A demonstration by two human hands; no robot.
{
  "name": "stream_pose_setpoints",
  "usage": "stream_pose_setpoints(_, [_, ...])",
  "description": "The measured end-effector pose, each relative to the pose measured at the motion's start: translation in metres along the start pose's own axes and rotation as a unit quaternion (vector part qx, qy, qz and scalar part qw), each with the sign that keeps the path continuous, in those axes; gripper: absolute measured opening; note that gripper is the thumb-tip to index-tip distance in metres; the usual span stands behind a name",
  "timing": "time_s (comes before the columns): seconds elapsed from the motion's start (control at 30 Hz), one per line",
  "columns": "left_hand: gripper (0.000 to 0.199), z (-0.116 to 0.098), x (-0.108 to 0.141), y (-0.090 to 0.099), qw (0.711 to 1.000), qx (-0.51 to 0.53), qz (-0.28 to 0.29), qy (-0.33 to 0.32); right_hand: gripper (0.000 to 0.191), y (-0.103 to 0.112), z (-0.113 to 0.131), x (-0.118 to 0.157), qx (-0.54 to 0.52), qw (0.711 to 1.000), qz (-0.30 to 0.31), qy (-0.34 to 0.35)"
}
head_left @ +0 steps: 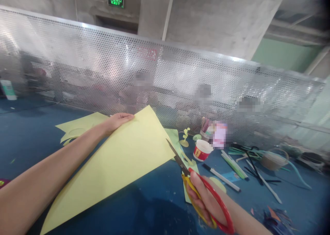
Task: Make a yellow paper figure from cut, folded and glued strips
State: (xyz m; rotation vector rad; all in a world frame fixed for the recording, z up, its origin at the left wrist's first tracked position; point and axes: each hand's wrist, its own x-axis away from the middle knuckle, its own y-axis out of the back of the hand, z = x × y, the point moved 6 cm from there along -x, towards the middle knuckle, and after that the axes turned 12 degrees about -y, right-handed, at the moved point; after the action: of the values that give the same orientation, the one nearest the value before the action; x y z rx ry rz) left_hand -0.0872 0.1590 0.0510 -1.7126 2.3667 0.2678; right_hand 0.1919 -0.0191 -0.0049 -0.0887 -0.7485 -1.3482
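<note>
A large pale yellow sheet of paper [118, 162] slants across the blue table, its lower end toward me. My left hand [118, 122] is closed on the sheet's far left edge, most fingers hidden behind it. In my right hand [199, 192] are scissors [183, 167] with one red and one yellow handle. Their blades point up and left at the right corner of the sheet; whether the paper lies between them I cannot tell. Behind the sheet on the left lies another yellow paper [85, 123] with a curved cut-out.
Beyond the scissors stands a red and white paper cup [202, 150]. Markers [221, 177], green and black strips [254, 166] and a small basket [273, 159] lie to the right. A perforated metal screen [103, 56] borders the table's far side, with blurred people behind it.
</note>
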Motion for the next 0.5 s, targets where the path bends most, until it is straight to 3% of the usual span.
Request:
stream_pose_setpoints(0.2, [0.029, 0.0008, -0.001, 0.0025, 1.0, 0.001, -0.009, -0.002, 0.06, -0.0005, 0.0099, 0.0089, 0.023, 0.999, -0.019, 0.04])
stream_pose_setpoints(0.3, [0.03, 0.0009, -0.0013, 0.0015, 1.0, -0.001, 0.001, 0.0, 0.06, 0.0002, 0.0082, 0.0092, 0.024, 0.999, -0.027, 0.025])
stream_pose_setpoints(0.5, [0.031, 0.0033, -0.0021, -0.0008, 1.0, -0.006, 0.014, -0.004, 0.059, -0.0053, 0.0104, 0.009, -0.017, 0.996, 0.027, 0.079])
